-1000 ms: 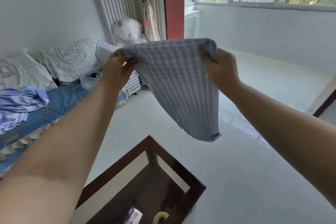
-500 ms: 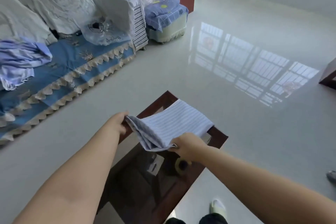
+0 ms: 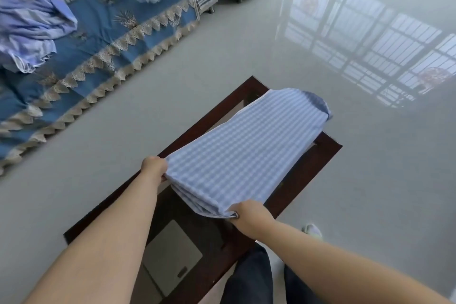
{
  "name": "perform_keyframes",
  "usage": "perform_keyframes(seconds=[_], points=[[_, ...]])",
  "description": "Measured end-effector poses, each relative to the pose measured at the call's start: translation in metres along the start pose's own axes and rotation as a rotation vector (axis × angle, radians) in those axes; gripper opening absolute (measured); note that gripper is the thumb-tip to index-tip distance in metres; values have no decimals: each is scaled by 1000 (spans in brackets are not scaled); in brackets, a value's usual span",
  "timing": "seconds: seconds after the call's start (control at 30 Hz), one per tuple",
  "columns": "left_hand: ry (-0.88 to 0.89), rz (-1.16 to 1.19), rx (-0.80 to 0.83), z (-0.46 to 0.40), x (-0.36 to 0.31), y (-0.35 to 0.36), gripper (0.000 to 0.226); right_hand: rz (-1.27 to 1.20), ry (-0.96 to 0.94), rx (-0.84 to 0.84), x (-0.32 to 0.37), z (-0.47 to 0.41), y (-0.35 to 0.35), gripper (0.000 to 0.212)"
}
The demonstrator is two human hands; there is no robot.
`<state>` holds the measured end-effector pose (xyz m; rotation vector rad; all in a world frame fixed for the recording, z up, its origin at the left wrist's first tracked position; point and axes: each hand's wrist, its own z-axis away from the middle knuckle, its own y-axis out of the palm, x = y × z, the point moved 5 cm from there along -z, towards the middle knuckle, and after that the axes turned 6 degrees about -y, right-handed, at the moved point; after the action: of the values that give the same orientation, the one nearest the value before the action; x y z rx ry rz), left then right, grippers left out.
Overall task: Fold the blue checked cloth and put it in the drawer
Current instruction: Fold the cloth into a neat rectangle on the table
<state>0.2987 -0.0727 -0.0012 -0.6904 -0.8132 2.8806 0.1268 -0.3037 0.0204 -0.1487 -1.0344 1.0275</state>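
Pale glossy tiled floor [image 3: 320, 39] throughout, with window bars reflected in it at upper right; a blue sofa cover with a cream lace edge [image 3: 103, 39] runs along the left, crumpled bedding on it. Directly below me stands a dark wooden glass-topped table [image 3: 328, 153].

My left hand [image 3: 154, 168] is closed in a pinch on the near left corner of the blue and white checked cotton cloth [image 3: 246, 153]. My right hand [image 3: 249, 215] is closed likewise on the near right corner. Both hold several stacked layers at that near edge.

The cloth hangs between my hands and the far side of the table. Its far end appears to rest on or just over the far corner of the frame; contact there cannot be confirmed.

Risks noted:
- The far end bulges and its darker underside rolls over. If I lay it down as it stands, I judge the fold will set crooked.
- The far end overhangs the table corner. A slack release could let it slide off to the floor.
- The stacked layers at my right hand look uneven. A loose pinch could drop one.
- No drawer is identifiable in view, so placement remains unassessed.

Condition of cloth: soft, thin, limp, partly folded, lying in a tapering shape that is wider near me.
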Motion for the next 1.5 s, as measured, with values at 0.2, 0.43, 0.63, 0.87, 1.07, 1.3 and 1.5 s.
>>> perform_keyframes(seconds=[0.2,0.43,0.63,0.87,1.07,1.3,1.5], points=[[69,-160,-276,-25,41,-47,26,-156,-59,139,28,-18,46,43],[131,-230,-423,-21,54,-63,25,-278,-51,232,39,-32,70,42],[55,-357,-379,-34,70,-88,38,-546,12,536,45,-31,89,83],[86,-399,-175,-17,71,-22,33,-607,319,274,-38,-37,42,63],[138,-468,80,6,43,103,32,-874,553,-163,-159,-30,-27,42],[194,-575,217,36,-5,263,36,-969,695,-659,-313,-37,-135,32],[190,-526,267,45,-42,368,47,-943,712,-753,-403,-66,-208,23]])
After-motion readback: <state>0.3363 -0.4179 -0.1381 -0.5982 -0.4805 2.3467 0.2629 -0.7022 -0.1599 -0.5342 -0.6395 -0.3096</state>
